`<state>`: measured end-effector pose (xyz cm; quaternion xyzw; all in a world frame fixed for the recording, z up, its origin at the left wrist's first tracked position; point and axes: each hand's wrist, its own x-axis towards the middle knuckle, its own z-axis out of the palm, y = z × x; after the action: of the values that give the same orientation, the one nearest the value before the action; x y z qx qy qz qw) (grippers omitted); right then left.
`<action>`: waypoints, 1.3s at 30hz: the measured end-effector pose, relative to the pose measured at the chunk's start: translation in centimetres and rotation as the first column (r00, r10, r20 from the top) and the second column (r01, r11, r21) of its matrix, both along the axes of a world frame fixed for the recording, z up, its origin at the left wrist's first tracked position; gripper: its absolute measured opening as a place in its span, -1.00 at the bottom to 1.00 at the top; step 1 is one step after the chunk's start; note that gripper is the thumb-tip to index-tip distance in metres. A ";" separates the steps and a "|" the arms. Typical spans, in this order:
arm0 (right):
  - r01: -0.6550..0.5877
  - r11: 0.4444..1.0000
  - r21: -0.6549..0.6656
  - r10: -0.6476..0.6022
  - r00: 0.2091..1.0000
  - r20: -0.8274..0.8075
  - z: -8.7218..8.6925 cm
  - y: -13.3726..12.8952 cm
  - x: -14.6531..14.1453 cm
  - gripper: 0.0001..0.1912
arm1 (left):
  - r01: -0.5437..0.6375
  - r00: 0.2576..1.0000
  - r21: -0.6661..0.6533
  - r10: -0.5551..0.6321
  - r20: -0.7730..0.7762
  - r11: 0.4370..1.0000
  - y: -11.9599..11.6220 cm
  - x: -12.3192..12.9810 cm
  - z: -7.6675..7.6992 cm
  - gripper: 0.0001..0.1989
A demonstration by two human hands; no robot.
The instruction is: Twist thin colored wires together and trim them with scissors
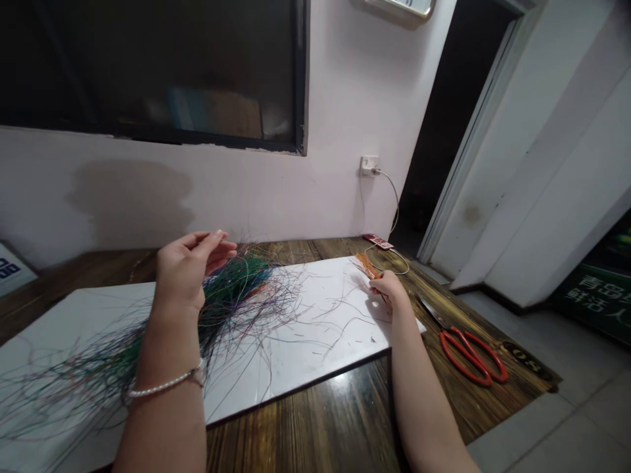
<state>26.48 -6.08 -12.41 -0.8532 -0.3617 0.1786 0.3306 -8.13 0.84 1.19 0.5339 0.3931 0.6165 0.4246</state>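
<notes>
A large tangle of thin coloured wires (241, 282), mostly green, blue and dark, spreads across a white board (320, 341). My left hand (200, 256) is raised above its near left part, thumb and forefinger pinched together. Whatever is in that pinch is too small to make out. At the board's right end my right hand (387, 289) is closed on a small bunch of orange wires (365, 265), which fans out beyond the fingers. Loose single wires and short clippings lie on the board between the two hands.
Red-handled scissors (473, 358) lie on the wooden table (300, 427), right of my right forearm. Behind the board a white cable (397, 197) runs from the wall socket (369, 165) to a small red-and-white item (378, 242). The wall borders the table's far edge.
</notes>
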 end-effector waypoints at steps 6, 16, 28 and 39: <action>-0.035 0.887 0.460 0.092 0.991 -0.101 1.5 -0.1 0.9 -0.76 | 0.007 1.000 -0.002 -0.007 -0.019 1.000 0.1 -0.1 -0.1 -0.92; -0.020 0.527 0.850 0.249 0.959 -0.132 2.9 0.3 0.5 -0.59 | 0.059 0.991 0.009 -0.057 -0.121 0.998 -0.2 -0.3 0.0 -0.89; 0.040 0.406 0.913 0.244 0.958 -0.151 2.1 1.3 -0.2 -0.60 | 0.089 0.993 -0.022 -0.091 -0.072 0.996 0.2 0.2 -0.4 -0.89; 0.142 0.484 0.864 0.156 0.957 -0.244 0.9 1.9 -0.6 -0.53 | 0.097 0.995 -0.031 -0.098 -0.035 0.995 0.0 0.3 -0.3 -0.89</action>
<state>25.86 -4.20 -11.49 -0.5284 -0.3530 0.0942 0.7663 -7.88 0.81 0.86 0.5573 0.3832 0.5795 0.4547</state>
